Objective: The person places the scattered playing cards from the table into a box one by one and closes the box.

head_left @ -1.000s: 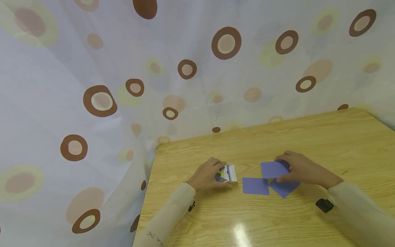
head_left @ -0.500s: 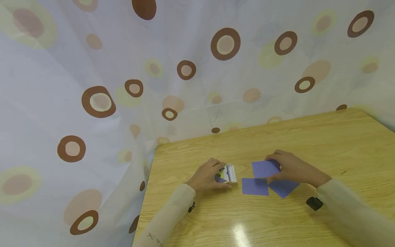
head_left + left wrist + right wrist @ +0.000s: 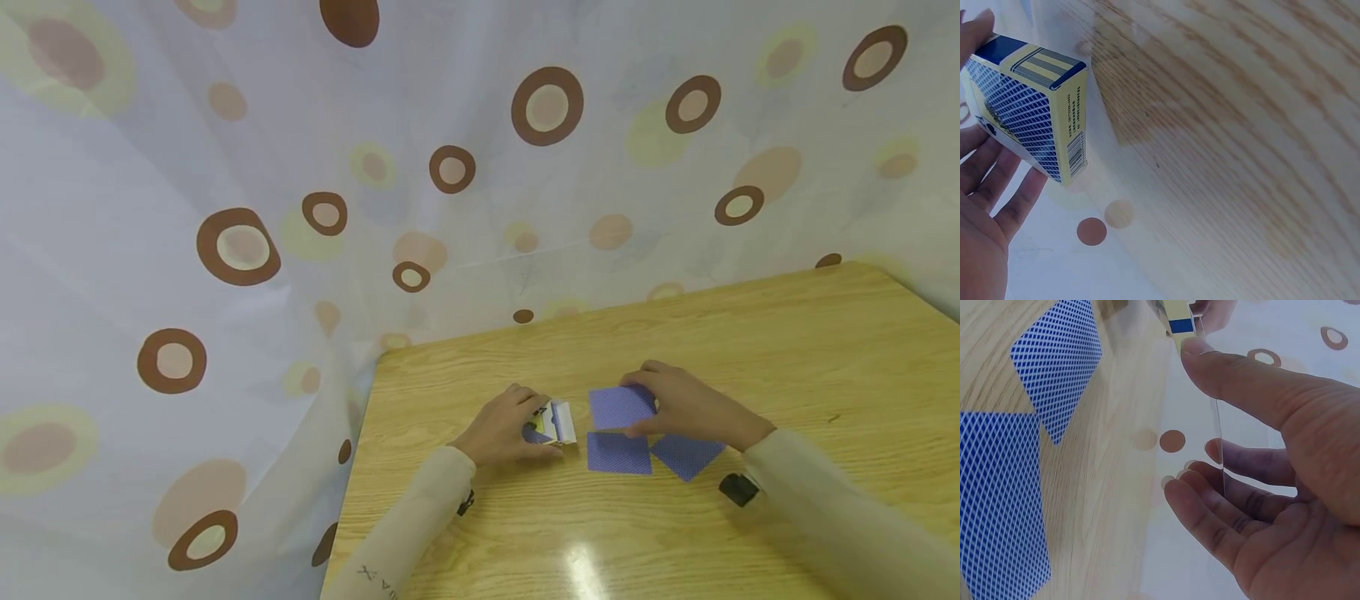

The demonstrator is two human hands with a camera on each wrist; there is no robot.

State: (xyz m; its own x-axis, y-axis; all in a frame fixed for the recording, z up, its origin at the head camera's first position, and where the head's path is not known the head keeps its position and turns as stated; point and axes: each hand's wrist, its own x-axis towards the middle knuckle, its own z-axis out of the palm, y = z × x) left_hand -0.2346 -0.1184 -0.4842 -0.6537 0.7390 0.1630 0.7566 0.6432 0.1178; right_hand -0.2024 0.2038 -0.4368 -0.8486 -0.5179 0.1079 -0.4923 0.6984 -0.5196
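A blue-and-white patterned playing card box is gripped in my left hand, its white end flap open toward the right. The left wrist view shows the box's blue lattice face and the barcode on its yellow side, with fingers below and the thumb above. My right hand pinches a blue-backed playing card between thumb and fingers, just right of the box. Seen from the right wrist, that card is edge-on, a thin line. Two more cards lie face down on the table below it.
A light wooden table lies under both hands. A white curtain with brown, peach and yellow dots hangs behind it and down its left side. Black wrist straps show by the sleeves.
My right hand has moved left with its card, toward the box's open end. The left hand, the box and the two cards on the table have stayed put.
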